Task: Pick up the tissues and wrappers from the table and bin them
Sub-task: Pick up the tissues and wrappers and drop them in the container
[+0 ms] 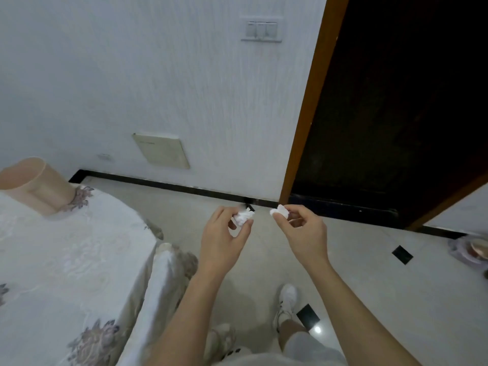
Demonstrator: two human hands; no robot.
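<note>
Head view, both hands raised over open floor. The left hand pinches a crumpled tissue between thumb and fingertips; the right hand pinches a smaller white wad the same way. Both wads sit at the very tips of the grips, apart from each other, with nothing beneath them but tile.

Risk: each hold is a light fingertip pinch on soft paper, so a loosened finger or a quick swing would likely drop a wad to the floor.

Left of the left grip, the draped table ends in a hanging cloth corner; a sweep that way could snag it. Farther left, a pale bin-like container stands on the table. Ahead of both grips the floor runs clear to the wall; right of the right grip lies a dark doorway.
</note>
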